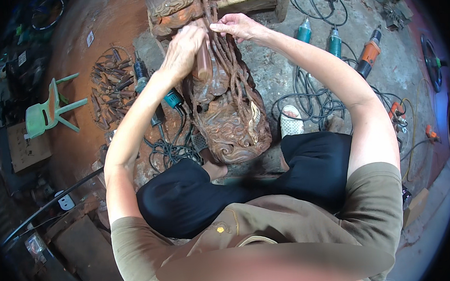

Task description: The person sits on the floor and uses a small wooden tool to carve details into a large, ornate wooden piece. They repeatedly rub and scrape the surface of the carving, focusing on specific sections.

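Observation:
A carved dark-brown wooden sculpture (232,132) lies between my legs, with swirls at the near end and rope-like strands running along its length. My left hand (184,49) is closed near its far part, around a smooth reddish-brown wooden handle (203,64) that is smeared by motion. What sits at the handle's other end is hidden by the hand. Beside it, my right hand (237,27) has thumb and fingers pinched together at the strands. Anything between those fingertips is too small to make out.
Many wooden-handled carving tools (111,88) lie in a round heap at left, near a green plastic stool (53,110). Teal power tools (335,42), an orange grinder (370,54) and tangled black cables (315,96) cover the right floor. A wooden frame (247,2) stands beyond.

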Action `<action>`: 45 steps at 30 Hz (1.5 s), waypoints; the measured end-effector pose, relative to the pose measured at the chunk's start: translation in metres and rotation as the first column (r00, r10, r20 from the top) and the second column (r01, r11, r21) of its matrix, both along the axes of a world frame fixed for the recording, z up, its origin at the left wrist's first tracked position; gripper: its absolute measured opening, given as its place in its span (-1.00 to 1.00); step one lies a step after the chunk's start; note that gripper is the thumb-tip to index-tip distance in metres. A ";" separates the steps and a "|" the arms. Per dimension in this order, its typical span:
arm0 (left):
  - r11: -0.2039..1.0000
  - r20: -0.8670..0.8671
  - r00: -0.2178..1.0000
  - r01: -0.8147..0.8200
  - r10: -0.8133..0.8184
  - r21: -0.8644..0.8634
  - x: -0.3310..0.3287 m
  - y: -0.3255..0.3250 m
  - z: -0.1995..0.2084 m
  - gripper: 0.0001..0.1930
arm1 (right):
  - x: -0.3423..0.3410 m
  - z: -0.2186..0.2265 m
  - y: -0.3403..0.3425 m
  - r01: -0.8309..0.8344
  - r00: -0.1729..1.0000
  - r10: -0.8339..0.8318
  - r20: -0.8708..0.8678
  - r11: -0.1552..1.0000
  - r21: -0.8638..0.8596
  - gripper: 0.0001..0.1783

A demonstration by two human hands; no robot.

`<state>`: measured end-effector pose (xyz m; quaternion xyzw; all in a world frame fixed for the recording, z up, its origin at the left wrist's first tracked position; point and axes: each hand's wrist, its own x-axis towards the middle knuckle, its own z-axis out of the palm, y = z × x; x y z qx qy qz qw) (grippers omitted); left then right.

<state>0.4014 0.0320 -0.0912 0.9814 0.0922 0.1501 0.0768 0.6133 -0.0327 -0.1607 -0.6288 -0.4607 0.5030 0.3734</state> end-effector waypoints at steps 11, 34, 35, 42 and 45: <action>0.971 0.079 0.996 -0.025 0.045 -0.236 -0.025 -0.016 0.006 -0.81 | 0.000 0.005 -0.004 -0.021 0.999 0.021 0.027 1.000 0.023 -0.30; 0.964 0.087 0.995 -0.021 0.046 -0.266 -0.064 -0.054 -0.022 -0.75 | 0.004 0.003 -0.004 -0.021 0.999 0.021 0.029 0.999 0.024 -0.33; 0.951 0.008 0.999 -0.035 0.039 -0.306 -0.064 -0.064 -0.008 -0.79 | 0.004 0.002 -0.006 -0.019 0.999 0.018 0.033 0.999 0.028 -0.33; 0.929 0.089 0.989 -0.082 0.121 -0.361 -0.046 -0.024 0.010 -0.86 | 0.001 0.003 -0.003 -0.027 1.000 0.026 0.018 0.998 0.056 -0.29; 0.978 0.111 0.993 -0.020 0.043 -0.208 -0.048 -0.031 -0.004 -0.79 | 0.000 -0.002 -0.004 -0.025 1.000 0.026 -0.017 0.998 0.062 -0.26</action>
